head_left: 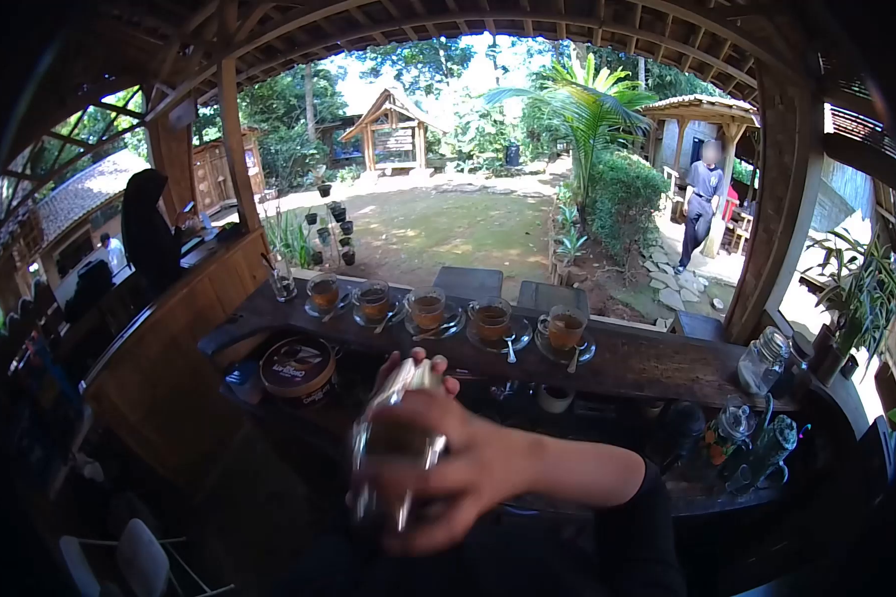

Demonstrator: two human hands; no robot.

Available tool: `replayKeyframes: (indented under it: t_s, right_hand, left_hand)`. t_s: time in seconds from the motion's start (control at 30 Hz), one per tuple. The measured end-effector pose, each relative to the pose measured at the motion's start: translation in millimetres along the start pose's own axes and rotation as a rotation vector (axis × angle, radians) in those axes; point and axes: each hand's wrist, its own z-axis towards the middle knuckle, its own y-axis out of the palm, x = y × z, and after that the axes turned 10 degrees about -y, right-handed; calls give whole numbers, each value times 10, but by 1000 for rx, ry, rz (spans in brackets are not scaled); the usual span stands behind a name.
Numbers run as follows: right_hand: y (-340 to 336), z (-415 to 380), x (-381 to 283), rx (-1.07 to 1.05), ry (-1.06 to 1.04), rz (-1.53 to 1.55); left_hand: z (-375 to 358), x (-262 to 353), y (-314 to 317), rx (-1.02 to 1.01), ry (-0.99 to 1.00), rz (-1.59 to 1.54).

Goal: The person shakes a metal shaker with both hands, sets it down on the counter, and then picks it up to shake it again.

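Note:
My right hand (458, 463) reaches in from the right, blurred by motion, with its fingers wrapped round a shiny glass-like container (363, 453). That container is tilted, and its exact kind is smeared and partly covered. Behind its upper end show the fingertips of my left hand (450, 382), curled against the far side; the rest of this hand is hidden. Beyond both hands, several glass cups of brown drink (428, 310) stand in a row on saucers along the wooden counter (657, 373), with spoons beside them.
A round brown tub (299, 368) sits at left below the cups. Glass jars (764, 360) stand at the counter's right end. One person in dark clothing (149, 234) is at a side counter on the left; another person (704, 204) is on the stone path outside. A chair (141, 559) is lower left.

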Motion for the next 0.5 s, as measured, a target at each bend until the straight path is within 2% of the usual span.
replayKeyframes:
  t_s: [0.03, 0.07, 0.1, 0.17, 0.2, 0.23, 0.27, 0.3, 0.33, 0.37, 0.43, 0.47, 0.5]
  right_hand:
    - [-1, 138, -135, -87, -115, 99]
    - [85, 126, -192, -122, -139, 110]
    - [152, 125, -210, -157, -164, 120]
    - [294, -93, 174, -65, -60, 22]
    - [328, -226, 402, -17, 92, 2]
    - [415, -374, 522, -72, 413, -82]
    - [415, -288, 586, 176, 726, -20]
    - [415, -329, 624, 246, 779, -30]
    - [391, -269, 609, 121, 540, -59]
    - [366, -136, 513, -13, 307, -80]
    - [362, 157, 232, -157, -50, -56]
    - [391, 126, 236, -166, -41, -65]
    - [427, 70, 251, -160, -56, -77]
  left_hand:
    - [-128, 113, 100, 270, -17, 366]
    - [-95, 157, 133, 99, -34, 509]
    - [-86, 188, 181, 105, -35, 478]
    - [-201, 437, 50, 459, -21, 200]
    - [-455, 581, -298, 892, 306, -29]
    - [-430, 553, -288, 895, 301, -42]
    - [-321, 491, -259, 910, 331, 202]
    - [-181, 429, -257, 910, 351, 453]
    - [-36, 290, -351, 231, 561, 143]
    - [-367, 514, -11, 675, 210, 234]
    - [-147, 788, -2, 201, -181, 281]
    - [-94, 745, -2, 54, -109, 428]
    - [-70, 765, -28, 19, -141, 412]
